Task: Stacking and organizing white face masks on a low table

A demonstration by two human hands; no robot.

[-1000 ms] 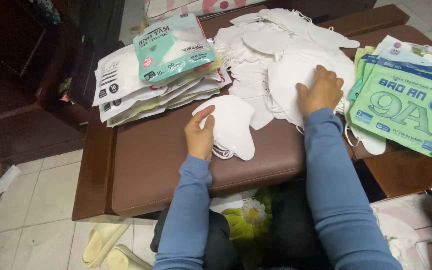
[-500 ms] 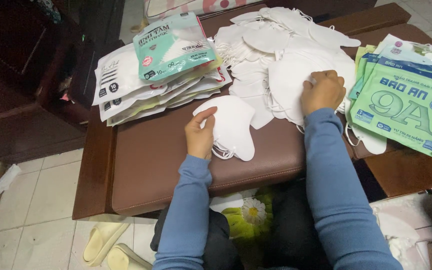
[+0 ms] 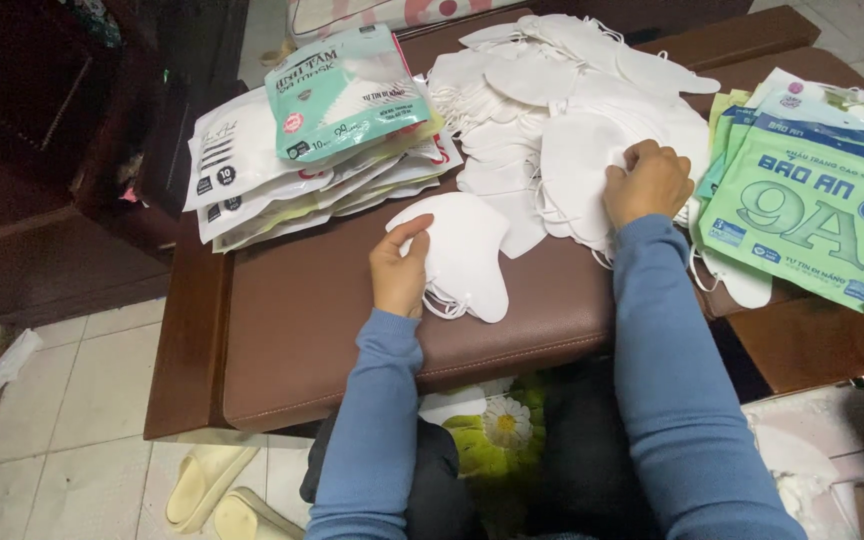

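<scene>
My left hand [image 3: 399,268] rests on a small stack of white face masks [image 3: 467,250] lying on the brown padded bench [image 3: 312,320], thumb and fingers holding its left edge. My right hand [image 3: 647,182] is curled with its fingers pinching a white mask at the near edge of the big loose pile of white masks [image 3: 562,110]. Both arms wear blue sleeves.
A stack of white and teal mask packets [image 3: 322,130] lies at the back left of the bench. Green mask packets [image 3: 812,200] are piled on the right. Pale slippers [image 3: 217,495] sit on the tiled floor below. A dark wooden cabinet [image 3: 42,150] stands to the left.
My right hand has curled its fingers tighter on a mask at the pile's edge. My left hand stays on the small stack.
</scene>
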